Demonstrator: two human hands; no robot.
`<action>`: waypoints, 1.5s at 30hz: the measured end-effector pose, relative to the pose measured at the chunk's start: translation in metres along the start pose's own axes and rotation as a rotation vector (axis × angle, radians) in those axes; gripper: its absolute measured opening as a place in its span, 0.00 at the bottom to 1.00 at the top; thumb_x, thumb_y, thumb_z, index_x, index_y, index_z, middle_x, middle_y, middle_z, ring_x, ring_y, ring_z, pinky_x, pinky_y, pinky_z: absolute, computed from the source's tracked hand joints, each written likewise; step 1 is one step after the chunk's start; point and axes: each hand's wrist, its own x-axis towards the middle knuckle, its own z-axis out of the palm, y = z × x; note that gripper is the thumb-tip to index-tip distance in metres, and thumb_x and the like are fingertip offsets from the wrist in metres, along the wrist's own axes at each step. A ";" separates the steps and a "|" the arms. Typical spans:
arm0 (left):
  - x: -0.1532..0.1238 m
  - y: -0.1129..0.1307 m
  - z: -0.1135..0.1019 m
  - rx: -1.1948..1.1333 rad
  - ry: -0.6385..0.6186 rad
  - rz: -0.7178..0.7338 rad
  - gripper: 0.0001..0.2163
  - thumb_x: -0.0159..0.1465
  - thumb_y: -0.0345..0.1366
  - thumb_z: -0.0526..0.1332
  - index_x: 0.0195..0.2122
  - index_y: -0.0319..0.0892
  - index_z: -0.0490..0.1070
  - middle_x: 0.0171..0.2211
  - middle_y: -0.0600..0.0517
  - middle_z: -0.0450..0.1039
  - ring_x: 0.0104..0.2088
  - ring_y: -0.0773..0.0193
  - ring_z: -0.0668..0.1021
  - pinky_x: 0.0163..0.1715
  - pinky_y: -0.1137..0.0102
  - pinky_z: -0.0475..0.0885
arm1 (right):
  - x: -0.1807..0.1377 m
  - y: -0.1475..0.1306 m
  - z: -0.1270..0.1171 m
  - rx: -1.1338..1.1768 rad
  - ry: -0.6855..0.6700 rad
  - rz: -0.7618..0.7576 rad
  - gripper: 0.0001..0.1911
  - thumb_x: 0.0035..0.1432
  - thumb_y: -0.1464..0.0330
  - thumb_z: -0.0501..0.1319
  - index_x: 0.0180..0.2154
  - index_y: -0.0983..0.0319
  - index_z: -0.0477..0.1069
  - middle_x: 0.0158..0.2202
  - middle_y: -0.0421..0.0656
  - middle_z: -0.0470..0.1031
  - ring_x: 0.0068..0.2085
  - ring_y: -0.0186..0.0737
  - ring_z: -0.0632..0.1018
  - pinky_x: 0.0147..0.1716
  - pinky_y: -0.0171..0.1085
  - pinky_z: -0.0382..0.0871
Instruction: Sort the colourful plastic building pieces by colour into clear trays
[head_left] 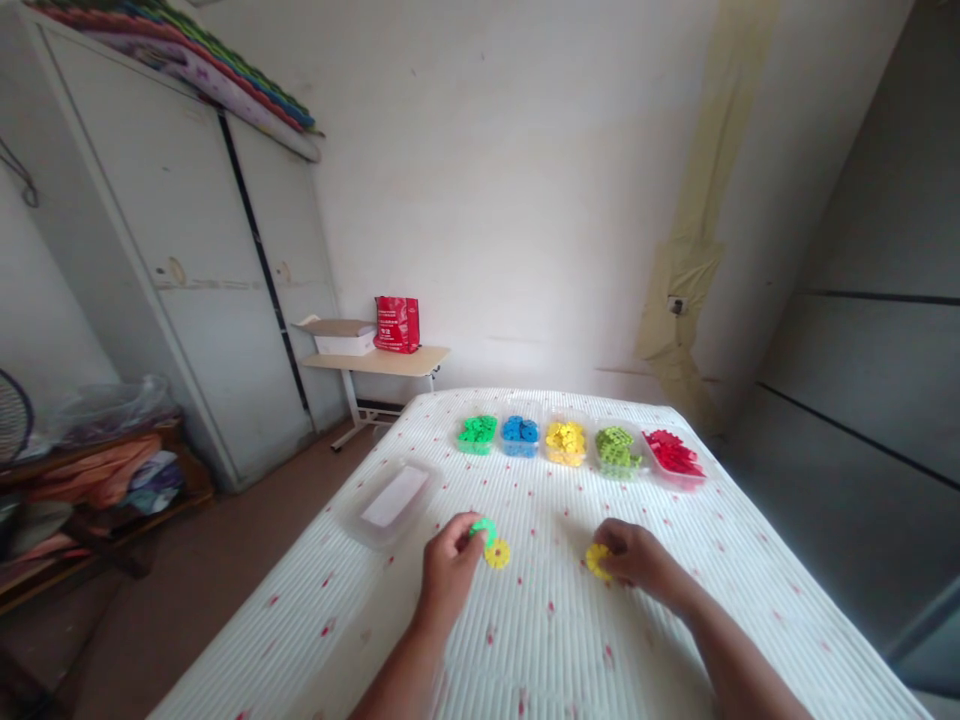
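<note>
My left hand (454, 556) pinches a green notched plastic disc (486, 530) between thumb and fingers. Just below it, a yellow notched disc (497, 554) meets the green one at its edge; I cannot tell whether the two are joined. To the right, my right hand (628, 552) has its fingers closed on another yellow notched disc (598, 561), low over the tabletop. The fingers hide part of that disc. A gap of table lies between the two hands.
Along the far side stand clear tubs of green (477, 432), blue (520, 433), yellow (565, 440), light green (618, 450) and red pieces (675, 455). A translucent plastic lid or tray (391, 502) lies at the left on the striped tablecloth (551, 660). Behind, a side table (420, 361) bears a red bag (397, 325).
</note>
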 end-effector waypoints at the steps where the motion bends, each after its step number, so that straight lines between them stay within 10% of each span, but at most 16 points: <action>1: 0.007 -0.004 -0.007 -0.063 0.095 -0.056 0.11 0.50 0.40 0.61 0.32 0.39 0.73 0.28 0.51 0.75 0.30 0.63 0.75 0.32 0.72 0.69 | 0.003 -0.006 0.007 0.044 -0.002 -0.023 0.06 0.41 0.74 0.55 0.27 0.61 0.64 0.18 0.32 0.62 0.17 0.26 0.63 0.17 0.28 0.55; 6: 0.024 -0.023 -0.024 -0.126 0.223 -0.183 0.16 0.45 0.44 0.63 0.30 0.38 0.72 0.18 0.57 0.67 0.18 0.71 0.66 0.18 0.76 0.62 | 0.021 -0.041 0.050 0.118 -0.047 -0.092 0.13 0.43 0.75 0.56 0.34 0.62 0.68 0.18 0.31 0.61 0.17 0.26 0.63 0.17 0.27 0.56; 11: 0.023 -0.029 -0.022 -0.138 0.214 -0.216 0.17 0.44 0.45 0.63 0.31 0.37 0.72 0.18 0.57 0.68 0.16 0.73 0.65 0.16 0.77 0.60 | 0.040 -0.069 0.089 -0.292 -0.046 -0.134 0.21 0.47 0.76 0.55 0.45 0.63 0.70 0.30 0.40 0.73 0.30 0.32 0.73 0.29 0.29 0.64; 19: 0.024 -0.027 -0.022 -0.125 0.217 -0.239 0.17 0.43 0.44 0.62 0.30 0.38 0.73 0.17 0.57 0.67 0.16 0.72 0.65 0.15 0.77 0.59 | 0.045 -0.084 0.106 -0.462 -0.084 -0.116 0.17 0.42 0.76 0.59 0.38 0.64 0.73 0.41 0.50 0.72 0.43 0.45 0.73 0.40 0.38 0.63; 28: 0.023 -0.030 -0.021 -0.129 0.204 -0.232 0.16 0.46 0.42 0.61 0.32 0.37 0.73 0.18 0.56 0.67 0.16 0.72 0.66 0.15 0.77 0.59 | 0.055 -0.071 0.051 -0.198 -0.227 0.105 0.04 0.40 0.77 0.60 0.24 0.64 0.69 0.12 0.35 0.67 0.15 0.32 0.69 0.16 0.30 0.64; 36: 0.024 -0.031 -0.022 -0.128 0.200 -0.224 0.16 0.46 0.42 0.61 0.33 0.37 0.73 0.18 0.56 0.67 0.16 0.72 0.66 0.16 0.77 0.60 | 0.101 -0.083 -0.021 -0.060 0.336 0.125 0.12 0.52 0.71 0.56 0.41 0.68 0.65 0.22 0.41 0.73 0.23 0.30 0.76 0.23 0.28 0.69; 45: 0.022 -0.026 -0.020 -0.171 0.187 -0.242 0.16 0.45 0.42 0.62 0.32 0.37 0.72 0.18 0.56 0.67 0.16 0.72 0.66 0.14 0.76 0.59 | 0.044 -0.008 -0.022 -0.226 0.503 0.107 0.05 0.47 0.71 0.52 0.23 0.61 0.66 0.15 0.36 0.68 0.20 0.33 0.73 0.23 0.31 0.63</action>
